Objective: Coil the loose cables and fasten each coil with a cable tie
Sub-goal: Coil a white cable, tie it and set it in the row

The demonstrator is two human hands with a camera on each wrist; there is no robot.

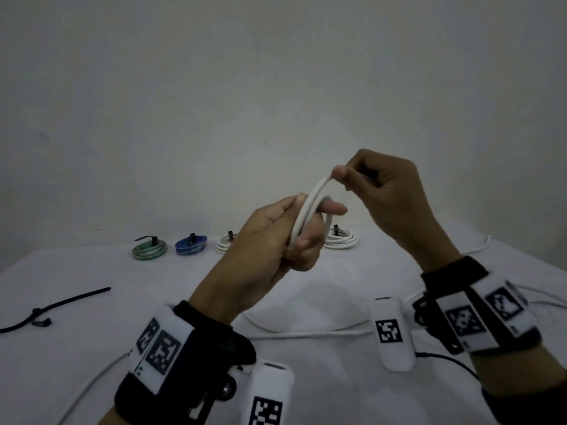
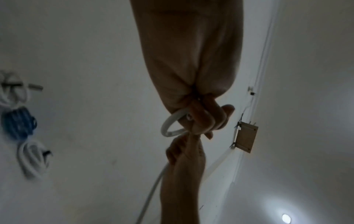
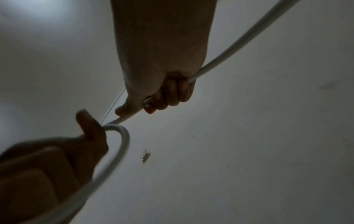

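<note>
A white cable (image 1: 307, 210) is looped in the air above the table. My left hand (image 1: 302, 237) grips the loops, with fingers curled round them. My right hand (image 1: 345, 176) pinches the same cable at the top of the loop. In the left wrist view the loop (image 2: 168, 127) juts from my left hand (image 2: 203, 119), and my right hand (image 2: 184, 151) meets it from below. In the right wrist view the cable (image 3: 229, 50) runs through my right hand (image 3: 164, 97) to the loop (image 3: 122, 144) held by my left hand (image 3: 76, 151). The rest of the cable (image 1: 306, 331) trails over the table.
Tied coils stand in a row at the table's back: green (image 1: 150, 250), blue (image 1: 190, 246), white (image 1: 225, 244) and white (image 1: 341, 241). Black cable ties (image 1: 55, 306) lie at the left. A white cloth (image 1: 306, 378) covers the table; a plain wall stands behind.
</note>
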